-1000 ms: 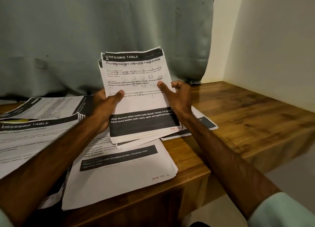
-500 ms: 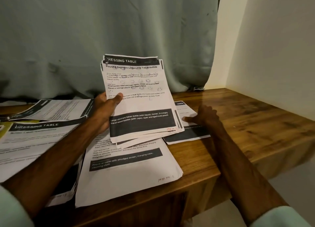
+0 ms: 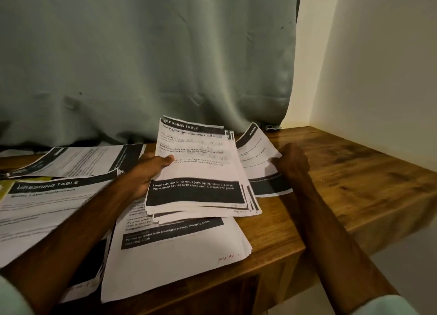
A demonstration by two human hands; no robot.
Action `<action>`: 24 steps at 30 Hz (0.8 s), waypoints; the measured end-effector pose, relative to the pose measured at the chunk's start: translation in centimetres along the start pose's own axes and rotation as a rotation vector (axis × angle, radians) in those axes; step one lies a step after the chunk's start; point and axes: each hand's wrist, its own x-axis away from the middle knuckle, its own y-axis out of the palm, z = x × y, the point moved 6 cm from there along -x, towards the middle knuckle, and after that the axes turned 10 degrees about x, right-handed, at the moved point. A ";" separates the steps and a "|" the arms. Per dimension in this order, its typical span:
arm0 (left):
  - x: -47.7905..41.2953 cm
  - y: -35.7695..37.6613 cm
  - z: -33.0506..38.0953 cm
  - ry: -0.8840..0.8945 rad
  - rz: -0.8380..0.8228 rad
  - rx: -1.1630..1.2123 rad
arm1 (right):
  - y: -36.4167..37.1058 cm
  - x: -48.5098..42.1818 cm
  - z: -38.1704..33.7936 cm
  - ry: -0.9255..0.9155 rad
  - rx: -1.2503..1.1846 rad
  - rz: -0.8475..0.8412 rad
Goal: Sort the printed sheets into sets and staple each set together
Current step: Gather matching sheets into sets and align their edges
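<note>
My left hand (image 3: 146,175) grips a thick bundle of printed sheets (image 3: 196,165) by its left edge, thumb on the top page headed "DRESSING TABLE", tilted up over the table. Just to the right, my right hand (image 3: 292,159) pinches the right edge of a single printed sheet (image 3: 256,153) and lifts that edge off the wood. Beneath the bundle lies a flat stack of sheets (image 3: 175,250) with a black band and a red handwritten page note. More printed stacks (image 3: 47,203) lie at the left. No stapler is in view.
The wooden table (image 3: 350,179) runs to its right edge, with floor beyond. A green curtain (image 3: 146,59) hangs behind the table and a white wall (image 3: 373,59) closes the right side. Another sheet (image 3: 80,161) lies at the back left.
My right hand left the bundle, dropped to the table on the right and took hold of a single sheet, lifting its edge. The bundle in my left hand sank lower.
</note>
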 end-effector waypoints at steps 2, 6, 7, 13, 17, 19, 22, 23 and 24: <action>-0.2 0.2 -0.2 0.081 0.058 -0.165 | -0.2 -0.1 0.0 0.001 -0.010 0.044; -0.2 0.3 0.5 0.476 0.084 -0.620 | -0.2 0.5 -0.2 0.030 -0.054 0.098; 0.0 0.3 0.6 0.558 0.073 -0.703 | 0.0 0.8 -0.4 0.022 -0.063 0.101; 0.6 0.3 0.1 0.673 0.059 -0.733 | -0.2 1.8 -1.3 -0.016 -0.098 0.151; 1.0 0.4 0.7 0.714 0.139 -0.730 | -0.6 2.0 -1.4 -0.032 -0.088 0.215; 1.1 0.1 1.0 0.692 0.209 -0.715 | -1.0 2.1 -1.4 -0.055 -0.117 0.284; 1.1 -0.2 1.1 0.722 0.227 -0.723 | -1.8 2.0 -1.4 -0.127 -0.195 0.414; 0.8 -0.4 1.0 0.727 0.216 -0.726 | -2.1 2.1 -1.4 -0.163 -0.238 0.459; 0.4 -0.7 0.8 0.728 0.215 -0.732 | -2.5 2.2 -1.4 -0.198 -0.281 0.501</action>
